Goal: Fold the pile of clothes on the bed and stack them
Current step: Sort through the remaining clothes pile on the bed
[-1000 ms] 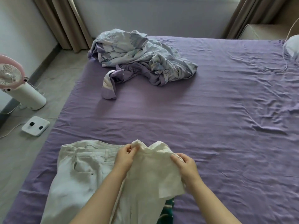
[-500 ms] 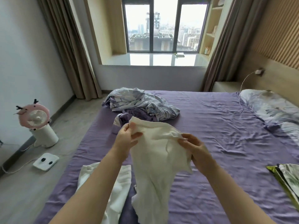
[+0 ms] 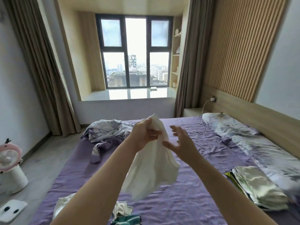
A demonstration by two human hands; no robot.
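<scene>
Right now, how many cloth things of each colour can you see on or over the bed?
White: 3, the held garment, one at the near edge, a small one
Purple floral: 2, blanket, pillow
Shiny silver-green: 1, folded stack
Teal: 1, garment
Total: 7

Pink fan (image 3: 9, 157) on floor left; window (image 3: 135, 53) ahead; pillow (image 3: 227, 125) right.

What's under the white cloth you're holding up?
Under the hanging white cloth, held by the left hand, lies the purple bed sheet, with a small white garment and a green striped one below. The sheet directly behind the cloth is hidden.
</scene>
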